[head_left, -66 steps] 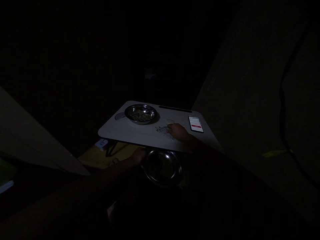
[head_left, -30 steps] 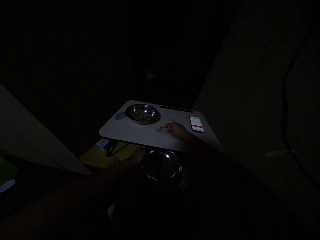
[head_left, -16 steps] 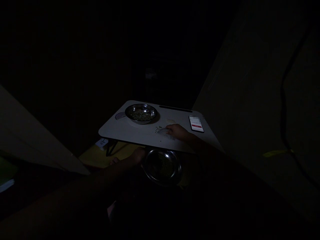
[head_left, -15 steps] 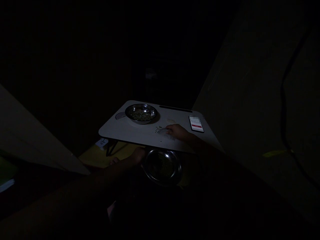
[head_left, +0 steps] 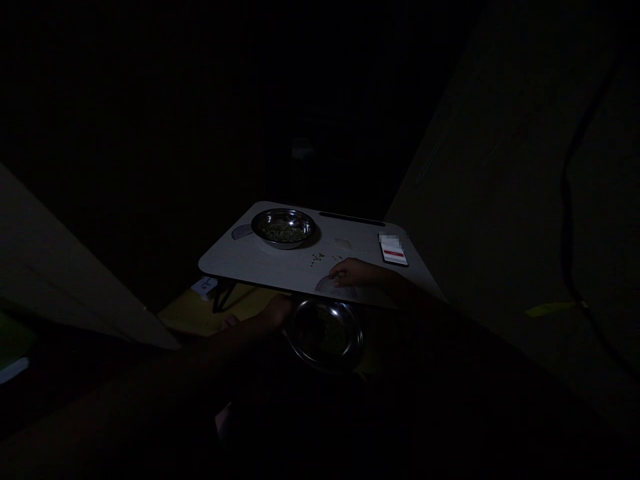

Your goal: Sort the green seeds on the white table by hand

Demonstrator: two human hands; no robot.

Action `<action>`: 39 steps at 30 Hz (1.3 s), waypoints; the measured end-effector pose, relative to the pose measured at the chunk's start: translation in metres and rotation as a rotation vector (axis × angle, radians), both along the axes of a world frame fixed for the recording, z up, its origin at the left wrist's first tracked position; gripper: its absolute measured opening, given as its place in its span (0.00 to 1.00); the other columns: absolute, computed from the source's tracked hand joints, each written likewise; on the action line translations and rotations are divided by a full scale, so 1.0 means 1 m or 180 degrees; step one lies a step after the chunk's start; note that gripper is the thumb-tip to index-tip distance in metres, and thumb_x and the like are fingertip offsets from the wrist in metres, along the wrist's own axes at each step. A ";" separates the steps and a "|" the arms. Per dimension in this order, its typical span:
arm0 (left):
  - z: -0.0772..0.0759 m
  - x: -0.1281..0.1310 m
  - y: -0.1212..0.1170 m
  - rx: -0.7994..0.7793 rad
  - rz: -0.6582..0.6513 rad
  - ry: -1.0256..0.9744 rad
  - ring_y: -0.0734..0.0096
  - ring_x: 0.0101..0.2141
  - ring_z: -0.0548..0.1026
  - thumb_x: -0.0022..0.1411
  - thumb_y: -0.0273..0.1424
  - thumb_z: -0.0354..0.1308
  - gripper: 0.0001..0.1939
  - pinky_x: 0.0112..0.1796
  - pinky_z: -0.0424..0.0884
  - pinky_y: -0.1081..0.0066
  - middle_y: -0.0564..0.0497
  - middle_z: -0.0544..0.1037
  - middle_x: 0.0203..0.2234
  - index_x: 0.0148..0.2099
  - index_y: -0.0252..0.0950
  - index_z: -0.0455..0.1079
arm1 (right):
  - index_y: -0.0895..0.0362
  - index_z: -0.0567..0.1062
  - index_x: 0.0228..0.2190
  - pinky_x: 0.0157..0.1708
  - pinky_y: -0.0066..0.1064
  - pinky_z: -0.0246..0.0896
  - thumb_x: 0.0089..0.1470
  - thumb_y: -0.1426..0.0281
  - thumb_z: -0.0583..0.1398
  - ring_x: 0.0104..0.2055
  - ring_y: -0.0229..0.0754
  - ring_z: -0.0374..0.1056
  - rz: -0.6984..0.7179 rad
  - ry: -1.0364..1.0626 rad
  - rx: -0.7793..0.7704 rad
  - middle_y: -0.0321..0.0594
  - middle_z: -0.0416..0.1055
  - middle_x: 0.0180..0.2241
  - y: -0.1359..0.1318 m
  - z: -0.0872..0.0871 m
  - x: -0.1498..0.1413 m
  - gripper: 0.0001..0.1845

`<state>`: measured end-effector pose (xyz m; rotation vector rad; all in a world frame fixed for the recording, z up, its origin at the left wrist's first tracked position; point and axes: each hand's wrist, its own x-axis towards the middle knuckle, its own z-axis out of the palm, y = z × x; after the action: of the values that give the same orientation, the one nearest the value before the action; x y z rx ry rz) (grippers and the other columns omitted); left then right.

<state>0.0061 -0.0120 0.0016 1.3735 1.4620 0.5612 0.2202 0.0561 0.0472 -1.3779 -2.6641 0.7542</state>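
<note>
My left hand point(head_left: 278, 311) is closed on the left rim of a steel bowl point(head_left: 356, 347), which sits low below the table's front edge with some greenish grains in it. Fingers bent together, my right hand point(head_left: 353, 272) grips a clear, half-round protractor point(head_left: 327, 287) close to that edge. Just beyond it, small loose grains point(head_left: 318, 259) lie scattered on the white table point(head_left: 235, 263). Farther back stands a second steel bowl point(head_left: 284, 244), holding many similar grains. Dim light hides much detail of the fingers.
A phone point(head_left: 393, 249) with a lit screen lies on the table's right side. A pale flat patch point(head_left: 343, 245) is near the middle, and a half-round shape point(head_left: 241, 232) lies left of the far bowl. A wall point(head_left: 500, 200) rises at the right.
My right hand has drawn the protractor towards the table's front edge, uncovering a few more grains behind it. My left hand and the lower bowl have stayed in place.
</note>
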 end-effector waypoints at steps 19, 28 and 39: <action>-0.006 0.000 0.004 -0.0017 -0.0086 -0.0037 0.76 0.13 0.63 0.44 0.22 0.45 0.11 0.17 0.58 0.75 0.54 0.64 0.08 0.14 0.32 0.61 | 0.59 0.70 0.38 0.33 0.24 0.53 0.45 0.66 0.54 0.38 0.39 0.63 -0.0891 -0.0483 0.1101 0.43 0.69 0.38 0.011 0.007 -0.006 0.17; 0.011 0.002 -0.004 -0.0127 0.0024 -0.0049 0.77 0.12 0.61 0.44 0.20 0.46 0.11 0.16 0.56 0.76 0.55 0.63 0.07 0.13 0.32 0.60 | 0.59 0.70 0.37 0.34 0.24 0.51 0.47 0.65 0.53 0.38 0.39 0.63 -0.0848 -0.0658 0.1211 0.43 0.69 0.37 0.017 0.004 -0.015 0.16; 0.004 -0.001 0.001 0.0073 -0.0183 0.0103 0.77 0.13 0.62 0.45 0.21 0.46 0.12 0.16 0.56 0.76 0.55 0.64 0.08 0.13 0.32 0.61 | 0.58 0.69 0.39 0.34 0.24 0.51 0.48 0.65 0.52 0.39 0.39 0.63 -0.0899 -0.0691 0.1220 0.43 0.68 0.38 0.012 0.004 -0.009 0.16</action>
<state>0.0053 -0.0110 0.0053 1.4438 1.4411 0.5228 0.2110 0.0678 0.0512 -1.7424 -2.4931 0.0645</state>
